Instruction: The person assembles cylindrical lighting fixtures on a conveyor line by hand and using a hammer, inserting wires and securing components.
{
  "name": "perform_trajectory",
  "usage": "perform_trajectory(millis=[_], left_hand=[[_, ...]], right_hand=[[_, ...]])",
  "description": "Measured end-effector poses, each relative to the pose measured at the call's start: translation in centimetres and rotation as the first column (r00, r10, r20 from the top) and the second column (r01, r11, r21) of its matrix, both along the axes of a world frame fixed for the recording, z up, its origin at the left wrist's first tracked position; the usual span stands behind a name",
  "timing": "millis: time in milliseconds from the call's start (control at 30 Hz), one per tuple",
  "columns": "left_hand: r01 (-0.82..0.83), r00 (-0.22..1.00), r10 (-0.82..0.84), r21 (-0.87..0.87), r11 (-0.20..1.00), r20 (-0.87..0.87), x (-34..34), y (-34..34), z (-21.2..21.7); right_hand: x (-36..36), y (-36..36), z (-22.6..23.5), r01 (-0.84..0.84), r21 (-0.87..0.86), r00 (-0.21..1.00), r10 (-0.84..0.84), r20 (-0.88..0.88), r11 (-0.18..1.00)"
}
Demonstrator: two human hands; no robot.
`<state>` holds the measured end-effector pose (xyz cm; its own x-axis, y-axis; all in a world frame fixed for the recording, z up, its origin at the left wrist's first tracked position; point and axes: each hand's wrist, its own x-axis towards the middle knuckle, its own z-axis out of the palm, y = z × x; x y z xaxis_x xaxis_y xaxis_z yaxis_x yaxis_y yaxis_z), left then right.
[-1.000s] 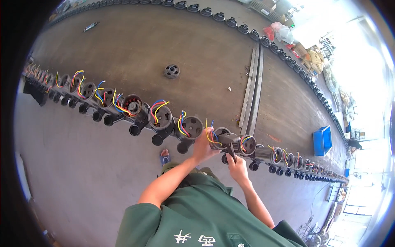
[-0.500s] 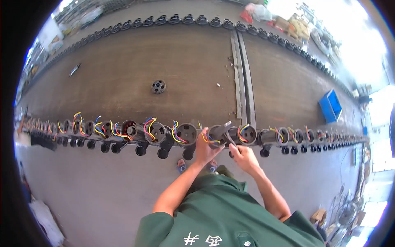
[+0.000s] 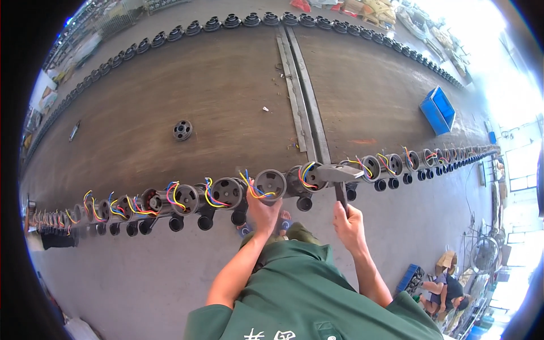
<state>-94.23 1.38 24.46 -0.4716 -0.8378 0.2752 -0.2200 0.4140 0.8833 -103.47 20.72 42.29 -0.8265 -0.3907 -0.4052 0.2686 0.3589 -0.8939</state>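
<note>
The person stands at the near edge of a long brown workbench (image 3: pixel 226 96), looking down on a row of grey motor housings that runs along that edge from far left to far right. Each housing carries a bunch of coloured wires — red, yellow and blue — spilling from its open face.

The left hand (image 3: pixel 264 211) reaches up under one motor housing (image 3: pixel 270 182) near the middle of the row, fingers curled against its underside and partly among its wires; whether it truly grips the casting or merely steadies it cannot be told from this angle.

The right hand (image 3: pixel 349 222) is closed in a fist round the dark handle of a hammer (image 3: pixel 339 177). The grey hammer head lies level, just beside the next housing (image 3: pixel 309 177) to the right and at the same height as the row; contact between the two is not clear.

A green sleeve and shirt fill the lower middle of the view, and blue shoes show on the concrete floor (image 3: pixel 141 272) below the hands.

Farther off on the bench lies a single round dark part (image 3: pixel 182 130), well apart from the row. A blue crate (image 3: pixel 437 110) sits at the right end, and a second row of dark parts (image 3: pixel 249 20) lines the far edge. Another person (image 3: pixel 445 289) crouches on the floor at the lower right.
</note>
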Motion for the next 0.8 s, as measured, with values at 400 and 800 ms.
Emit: perform_trajectory(millis=[400, 800], left_hand=[[0.293, 0.948, -0.318, 0.409, 0.864, -0.008, -1.8, 7.7, -0.6], [0.264, 0.959, -0.256, 0.05, 0.963, -0.122, -8.9, 4.9, 0.3]], right_hand=[[-4.6, -0.2, -2.2, -0.127, 0.231, 0.991, 0.111, 0.079, 0.965], [-3.2, 1.4, -6.6, -0.141, 0.258, 0.954, 0.201, -0.222, 0.956]])
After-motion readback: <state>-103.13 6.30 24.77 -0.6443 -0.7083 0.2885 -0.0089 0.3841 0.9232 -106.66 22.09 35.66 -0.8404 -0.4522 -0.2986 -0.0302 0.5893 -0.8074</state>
